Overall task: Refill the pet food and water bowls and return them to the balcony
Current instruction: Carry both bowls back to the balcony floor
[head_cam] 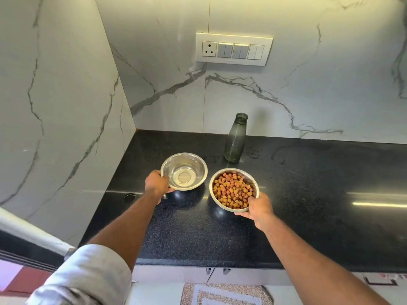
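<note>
Two steel bowls are over the black granite counter (308, 205). The left one, the water bowl (193, 164), holds clear water, and my left hand (156, 184) grips its near-left rim. The right one, the food bowl (214, 200), is full of brown kibble (233, 190); my right hand (258, 209) holds its near-right rim with the thumb over the edge. The bowls are side by side, a small gap apart. Whether they rest on the counter or are lifted slightly, I cannot tell.
A dark translucent bottle (235, 138) without a cap stands upright behind the bowls near the marble back wall. A small dark cap (129, 196) lies at the counter's left edge. A switch panel (234, 49) is on the wall. A mat (224, 293) lies on the floor below.
</note>
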Tool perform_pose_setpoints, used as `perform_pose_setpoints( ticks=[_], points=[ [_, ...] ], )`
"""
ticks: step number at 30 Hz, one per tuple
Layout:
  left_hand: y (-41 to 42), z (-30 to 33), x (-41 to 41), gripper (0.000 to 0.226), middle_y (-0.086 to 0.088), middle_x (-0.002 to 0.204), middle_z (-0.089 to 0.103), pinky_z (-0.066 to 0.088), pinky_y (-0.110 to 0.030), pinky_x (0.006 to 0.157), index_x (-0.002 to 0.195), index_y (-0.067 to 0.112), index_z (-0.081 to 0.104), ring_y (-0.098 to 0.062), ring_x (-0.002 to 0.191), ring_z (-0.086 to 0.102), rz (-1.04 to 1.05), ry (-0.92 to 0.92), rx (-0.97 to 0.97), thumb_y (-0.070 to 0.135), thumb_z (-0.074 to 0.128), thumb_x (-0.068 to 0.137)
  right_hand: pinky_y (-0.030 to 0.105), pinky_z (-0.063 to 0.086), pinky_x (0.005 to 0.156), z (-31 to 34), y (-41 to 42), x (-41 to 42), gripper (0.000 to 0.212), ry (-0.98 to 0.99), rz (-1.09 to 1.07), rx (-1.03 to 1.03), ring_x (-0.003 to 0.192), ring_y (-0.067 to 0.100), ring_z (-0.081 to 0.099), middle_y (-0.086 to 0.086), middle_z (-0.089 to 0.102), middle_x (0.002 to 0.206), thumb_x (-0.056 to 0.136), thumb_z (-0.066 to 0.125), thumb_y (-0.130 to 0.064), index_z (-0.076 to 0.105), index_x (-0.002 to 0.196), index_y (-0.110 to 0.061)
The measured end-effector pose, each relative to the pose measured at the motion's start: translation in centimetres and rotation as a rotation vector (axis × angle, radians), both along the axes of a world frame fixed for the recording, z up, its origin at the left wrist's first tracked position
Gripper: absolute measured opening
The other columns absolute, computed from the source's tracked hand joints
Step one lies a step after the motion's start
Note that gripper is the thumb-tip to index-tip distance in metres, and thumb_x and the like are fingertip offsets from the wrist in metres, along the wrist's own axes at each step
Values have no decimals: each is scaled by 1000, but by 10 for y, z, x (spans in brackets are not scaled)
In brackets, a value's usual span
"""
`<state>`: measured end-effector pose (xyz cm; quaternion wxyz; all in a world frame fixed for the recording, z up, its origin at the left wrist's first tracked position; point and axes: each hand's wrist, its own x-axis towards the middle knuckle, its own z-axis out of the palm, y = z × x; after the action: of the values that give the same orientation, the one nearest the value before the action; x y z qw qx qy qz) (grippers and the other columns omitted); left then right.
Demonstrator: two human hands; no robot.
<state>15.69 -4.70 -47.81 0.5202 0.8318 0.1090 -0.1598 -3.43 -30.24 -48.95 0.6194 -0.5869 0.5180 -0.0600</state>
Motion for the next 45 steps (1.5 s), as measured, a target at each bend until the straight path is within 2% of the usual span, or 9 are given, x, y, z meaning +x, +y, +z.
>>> perform_pose_setpoints(
  ticks=[6, 10, 14, 19, 22, 30, 38, 43, 45],
  points=[
    [3, -4, -4, 24, -17, 111, 67, 66, -47, 70, 122, 3, 55, -26, 75, 75, 19, 46, -44, 10, 62, 100, 47, 63, 53, -4, 3, 9, 30, -33, -26, -3, 104, 40, 67, 14, 57, 123, 104, 53, -4, 54, 131, -17],
    [8, -8, -13, 31, -18, 119, 63, 66, -42, 63, 129, 3, 49, -23, 72, 73, 40, 44, -54, 9, 61, 101, 45, 63, 51, -3, 5, 9, 29, -39, -34, -10, 100, 38, 68, 13, 58, 121, 104, 54, -6, 55, 131, -17],
    [16, -13, -26, 34, -16, 120, 59, 67, -44, 63, 133, 8, 42, -23, 69, 72, 70, 50, -32, 11, 57, 103, 48, 64, 54, -2, 5, 6, 28, -48, -1, -6, 100, 39, 69, 14, 58, 123, 105, 52, -7, 54, 132, -16],
    [29, -12, -50, 36, -15, 121, 59, 65, -37, 56, 135, 11, 43, -26, 76, 74, 138, 68, -73, 10, 57, 103, 50, 65, 56, -1, 7, 2, 25, -48, 61, -6, 95, 37, 69, 14, 59, 122, 106, 51, -8, 54, 129, -16],
    [39, -9, -69, 34, -15, 120, 61, 62, -33, 51, 132, 10, 47, -27, 77, 74, 195, 73, -119, 8, 60, 101, 52, 65, 58, 2, 10, 1, 28, -50, 119, -13, 99, 38, 68, 14, 58, 124, 106, 51, -7, 54, 132, -16],
    [67, -5, -142, 34, -11, 112, 57, 63, -38, 52, 123, 12, 47, -31, 93, 68, 405, 51, -227, 10, 65, 94, 50, 63, 54, 10, 23, 6, 21, -85, 349, -29, 105, 43, 65, 17, 56, 127, 105, 52, -6, 52, 126, -12],
    [110, -4, -224, 29, -10, 107, 58, 64, -45, 54, 122, 10, 48, -34, 84, 73, 646, -3, -278, 5, 57, 94, 56, 63, 57, 6, 64, 8, 22, -86, 619, -21, 106, 45, 65, 20, 58, 128, 105, 52, -6, 54, 127, -8],
    [153, 1, -281, 27, -21, 117, 57, 60, -43, 48, 120, 6, 46, -38, 86, 72, 788, -89, -307, 2, 53, 94, 56, 64, 59, 1, 116, 4, 23, -83, 784, 17, 101, 43, 68, 20, 60, 126, 106, 51, -6, 54, 128, -11],
    [175, 3, -305, 26, -21, 116, 59, 62, -49, 50, 119, 7, 46, -38, 82, 73, 856, -104, -306, 0, 51, 94, 55, 64, 59, -2, 144, 2, 25, -88, 857, 37, 97, 41, 70, 19, 61, 125, 106, 50, -5, 54, 130, -11]
  ],
)
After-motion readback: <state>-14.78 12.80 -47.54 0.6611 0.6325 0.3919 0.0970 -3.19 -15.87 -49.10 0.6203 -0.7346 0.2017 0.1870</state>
